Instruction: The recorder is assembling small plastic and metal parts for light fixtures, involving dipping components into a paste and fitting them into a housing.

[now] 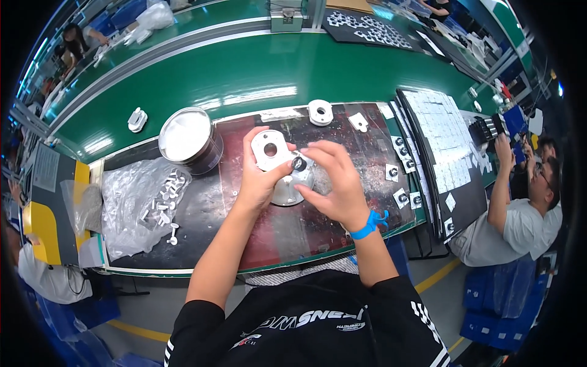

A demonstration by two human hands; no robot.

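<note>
Printed lettering, and we find it front and centre on the black short-sleeved cloth shirt (299, 348)!
Here we see big, slanted white letters (315, 317) running across the chest, a smaller line of white print (350, 327) tucked beneath their right-hand end, and a little red-and-white emblem (246, 341) down at the left; over to the far left, we catch a grey rectangular panel (47, 166) on the yellow-and-black box-shaped machine (44, 235), any print there too small for us to read.

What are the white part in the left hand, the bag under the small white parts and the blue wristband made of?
White part: probably moulded plastic or coated metal, smooth and evenly white. Bag: seemingly plastic film, see-through, wrinkled and glinting. Wristband: perhaps rubber or plastic; matte blue.
</note>
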